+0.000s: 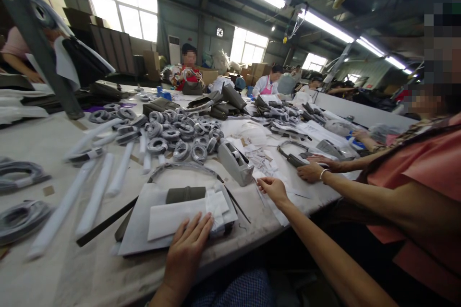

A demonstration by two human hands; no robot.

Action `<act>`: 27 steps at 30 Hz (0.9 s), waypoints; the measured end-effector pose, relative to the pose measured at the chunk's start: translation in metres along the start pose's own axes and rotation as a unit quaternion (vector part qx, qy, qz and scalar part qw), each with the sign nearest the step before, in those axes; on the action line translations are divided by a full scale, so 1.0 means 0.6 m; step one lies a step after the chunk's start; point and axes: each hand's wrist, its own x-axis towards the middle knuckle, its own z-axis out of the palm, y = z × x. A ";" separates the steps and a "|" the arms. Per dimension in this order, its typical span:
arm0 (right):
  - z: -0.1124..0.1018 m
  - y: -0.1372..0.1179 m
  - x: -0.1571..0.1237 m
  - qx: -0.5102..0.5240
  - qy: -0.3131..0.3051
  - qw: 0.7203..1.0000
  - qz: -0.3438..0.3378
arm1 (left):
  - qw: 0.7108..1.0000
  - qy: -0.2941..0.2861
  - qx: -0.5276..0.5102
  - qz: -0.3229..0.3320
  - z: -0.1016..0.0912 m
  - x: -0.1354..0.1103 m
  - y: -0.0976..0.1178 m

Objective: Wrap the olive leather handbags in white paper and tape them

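My left hand (187,249) lies flat, fingers stretched out, on a white folded paper (173,218) that covers a dark olive bag (185,194) near the table's front edge. The bag's curved grey strap (183,167) arcs behind it. My right hand (272,188) reaches forward to the right of the bag, fingers curled in a pinch on a sheet of white paper (277,201). A grey tape dispenser (235,161) stands just left of that hand.
A heap of rolled grey straps (180,136) fills the table's middle, with white paper-wrapped sticks (97,194) at the left. A co-worker in an orange top (425,187) sits at my right, hands (317,169) on the table. More people work at the far end.
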 end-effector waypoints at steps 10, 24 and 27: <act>-0.088 -0.046 -0.037 -0.219 -0.099 0.948 -0.209 | 0.999 -0.009 -0.046 -0.028 -0.001 -0.002 0.002; 0.066 -0.240 -0.078 -0.202 -0.517 0.748 -0.365 | 0.996 -0.018 -0.070 -0.051 0.003 -0.005 0.004; 0.111 -0.234 -0.046 -0.221 -0.543 0.732 -0.348 | 0.996 -0.020 -0.071 -0.056 0.002 -0.003 0.006</act>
